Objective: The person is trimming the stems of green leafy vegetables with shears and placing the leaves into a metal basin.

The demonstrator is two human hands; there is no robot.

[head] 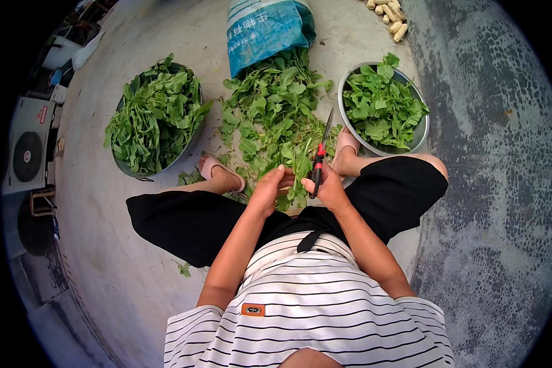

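My right hand (332, 189) is closed around scissors (320, 158) with red and black handles, their blades pointing away from me. Its thumb also rests against a sprig of leafy greens (302, 172) between my hands. Fingertips of my left hand (267, 187) reach the same sprig from the other side; whether they grip it is hard to tell. Beneath and beyond lies a heap of loose greens (276, 108), spilling from the mouth of a blue and white woven sack (271, 32) that bears writing.
A metal basin (194, 138) piled with greens stands at left. At right, another metal basin (422, 138) holds more, close to my pink slipper (345, 138). Several corn cobs (393, 16) lie at the far right. An air conditioner unit (27, 147) stands along the left side.
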